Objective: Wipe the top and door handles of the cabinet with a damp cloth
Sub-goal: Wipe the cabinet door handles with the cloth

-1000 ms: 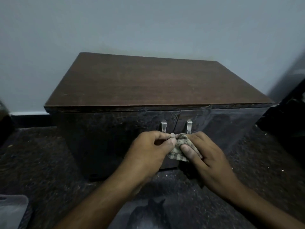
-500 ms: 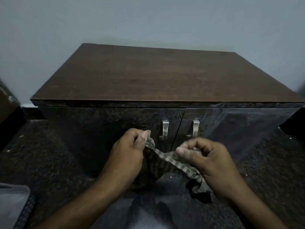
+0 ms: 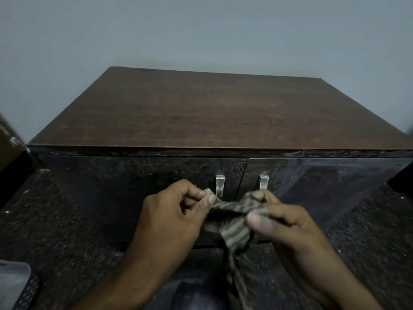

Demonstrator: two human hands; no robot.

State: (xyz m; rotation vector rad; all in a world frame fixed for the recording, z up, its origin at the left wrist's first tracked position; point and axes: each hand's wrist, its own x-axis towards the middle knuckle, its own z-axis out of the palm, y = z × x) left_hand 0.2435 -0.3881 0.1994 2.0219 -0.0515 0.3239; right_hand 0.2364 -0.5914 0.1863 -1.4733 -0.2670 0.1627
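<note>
1. A low cabinet (image 3: 201, 113) stands against a plain grey wall (image 3: 201, 30).
2. Its top (image 3: 223, 104) is flat brown wood with faint pale marks on it.
3. The front is dark and shiny, with two doors side by side.
4. Each door has a small silver handle. The left handle (image 3: 220, 185) and the right handle (image 3: 263, 181) sit close to the line where the doors meet.
5. The floor (image 3: 55, 220) is dark and speckled, with small pale bits scattered on it.
6. Something pale grey (image 3: 11, 283) lies at the bottom left corner. I cannot tell what it is.
7. A dark thing (image 3: 11, 148) pokes in at the left edge, too blurry to name.
8. The light in the room is dim.
9. A striped cloth (image 3: 234, 224) is held in front of the doors, just below the handles.
10. The left hand (image 3: 172, 218) pinches one corner of the cloth between thumb and fingers, right beside the left handle.
11. The right hand (image 3: 286, 222) grips the other part, with fingers curled round a bunch of it under the right handle.
12. The cloth stretches between the two hands.
13. A long end of the cloth hangs down between the arms, toward the floor.
14. The cloth lies right by the left handle; I cannot tell if it touches. It is not on the top.
</note>
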